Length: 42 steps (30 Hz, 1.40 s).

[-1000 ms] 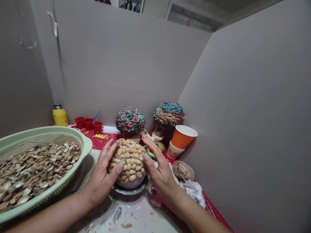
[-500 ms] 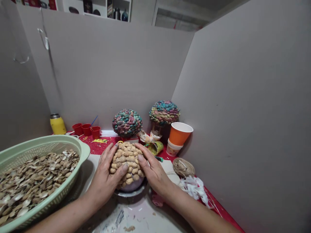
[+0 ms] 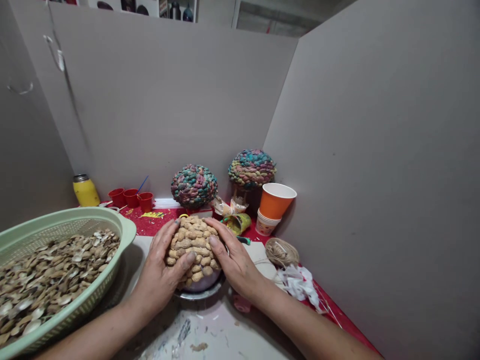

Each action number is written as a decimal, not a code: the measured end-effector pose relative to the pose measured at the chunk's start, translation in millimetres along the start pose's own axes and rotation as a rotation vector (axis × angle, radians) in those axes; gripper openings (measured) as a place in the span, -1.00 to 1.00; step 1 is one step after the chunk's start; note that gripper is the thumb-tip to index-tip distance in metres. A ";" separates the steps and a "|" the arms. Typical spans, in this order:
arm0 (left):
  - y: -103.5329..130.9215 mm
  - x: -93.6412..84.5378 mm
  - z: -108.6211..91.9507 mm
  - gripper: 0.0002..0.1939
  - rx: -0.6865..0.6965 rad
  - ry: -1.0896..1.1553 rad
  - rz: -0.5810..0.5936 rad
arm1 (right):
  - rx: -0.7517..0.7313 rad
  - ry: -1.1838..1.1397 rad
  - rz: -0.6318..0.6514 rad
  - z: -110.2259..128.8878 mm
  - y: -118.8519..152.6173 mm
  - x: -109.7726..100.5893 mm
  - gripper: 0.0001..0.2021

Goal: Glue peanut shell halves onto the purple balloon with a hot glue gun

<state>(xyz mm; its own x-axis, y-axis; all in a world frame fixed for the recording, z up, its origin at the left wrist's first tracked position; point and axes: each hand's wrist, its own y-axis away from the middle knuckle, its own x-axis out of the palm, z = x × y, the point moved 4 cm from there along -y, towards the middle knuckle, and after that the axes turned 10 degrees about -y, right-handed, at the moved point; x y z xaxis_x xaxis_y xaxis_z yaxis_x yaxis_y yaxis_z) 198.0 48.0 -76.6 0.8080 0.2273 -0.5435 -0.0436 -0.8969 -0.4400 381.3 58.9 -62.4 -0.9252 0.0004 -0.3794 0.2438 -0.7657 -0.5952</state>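
Observation:
A rounded form covered in peanut shells [image 3: 195,244] sits in a shallow metal dish [image 3: 200,295] at the middle of the work surface. A smooth pale purple part shows below the shells. My left hand [image 3: 163,265] is wrapped against its left side, thumb across the front. On the right side my right hand [image 3: 234,257] presses against it, fingers over the top and thumb on the shells. Both hands clasp the form between them. Behind it stand two domes of painted shells, one [image 3: 194,186] just behind and one [image 3: 252,169] farther right.
A green basket of nut shells [image 3: 127,232] fills the left side. Behind are a yellow bottle [image 3: 85,191] and small red cups [image 3: 131,198]. To the right are an orange cup [image 3: 275,202], twine [image 3: 282,252] and crumpled white plastic [image 3: 300,284]. Grey panels enclose the table.
The whole view has shifted slightly, with things appearing a little higher and farther left. Both hands keep their hold on the shell-covered form.

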 end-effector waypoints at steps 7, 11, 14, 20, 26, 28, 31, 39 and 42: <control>0.2 -2.4 -0.3 -0.38 0.022 -0.014 0.049 | -0.011 0.011 0.009 -0.9 1.1 -0.1 -0.62; 0.4 -2.3 -0.2 -0.34 0.003 -0.032 0.047 | 0.000 0.007 0.003 -0.5 1.0 0.3 -0.62; 2.1 -4.0 2.7 -0.36 -0.014 -0.023 0.034 | 0.004 0.007 0.008 0.3 0.2 0.6 -0.62; 3.2 -7.1 8.6 -0.31 -0.151 0.050 0.072 | 0.018 0.007 -0.012 -4.4 -2.1 -1.5 -0.61; -0.3 -8.6 10.2 -0.29 -0.166 0.106 0.017 | 0.096 -0.114 -0.089 -6.0 -2.0 -6.0 -0.64; -1.9 -8.6 13.1 -0.30 -0.167 0.130 -0.006 | 0.129 -0.144 -0.112 -4.7 -2.1 -6.9 -0.63; -4.2 -9.2 17.1 -0.33 -0.186 0.177 -0.038 | 0.152 -0.159 -0.135 -2.2 -3.0 -8.4 -0.62; -6.2 -16.2 16.6 -0.39 -0.171 0.236 -0.094 | 0.149 -0.222 -0.136 5.0 -2.7 -10.3 -0.62; -6.8 -19.1 16.3 -0.42 -0.166 0.222 -0.131 | 0.133 -0.258 -0.137 7.5 -1.8 -9.7 -0.62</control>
<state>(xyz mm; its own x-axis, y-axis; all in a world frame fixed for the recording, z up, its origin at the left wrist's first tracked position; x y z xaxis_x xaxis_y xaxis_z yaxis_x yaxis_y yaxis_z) 173.3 56.0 -74.9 0.9097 0.2735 -0.3125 0.1516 -0.9193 -0.3631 387.7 55.5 -52.3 -0.9942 -0.0410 -0.0996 0.0874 -0.8473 -0.5238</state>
